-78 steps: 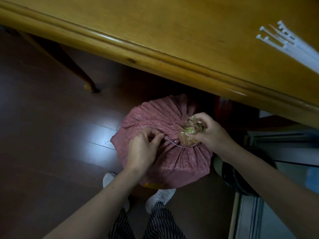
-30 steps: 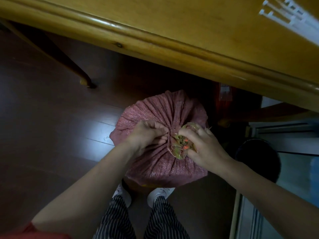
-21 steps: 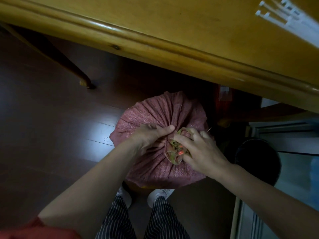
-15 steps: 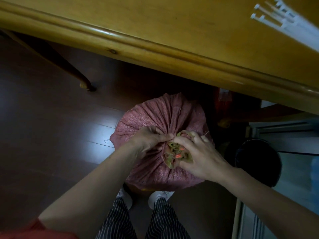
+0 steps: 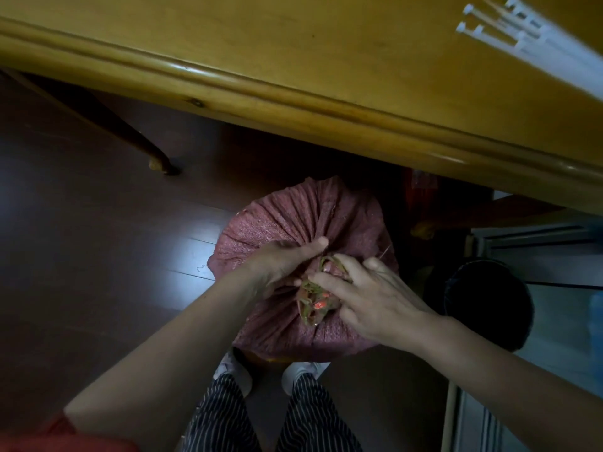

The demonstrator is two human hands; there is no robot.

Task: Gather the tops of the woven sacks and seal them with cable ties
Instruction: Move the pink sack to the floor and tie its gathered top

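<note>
- Left hand [image 5: 280, 259] has closed in since the earliest frame and now sits against the sack's neck. Its fingers are curled, and what they hold cannot be told.
- Table [image 5: 293, 44], yellow wood, spans the upper frame.
- Woven sack [image 5: 287, 216], dull red, stands on the dark floor [image 5: 81, 239] at centre frame, just below the table edge.
- Right hand [image 5: 368, 298] curls over the gathered top [image 5: 315, 301], gripping it.
- Cable ties [image 5: 528, 37], white, lie on the table in the upper right corner.

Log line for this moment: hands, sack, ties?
left hand grips sack neck | right hand holds gathered top | tie on neck not visible | spare cable ties on table
</note>
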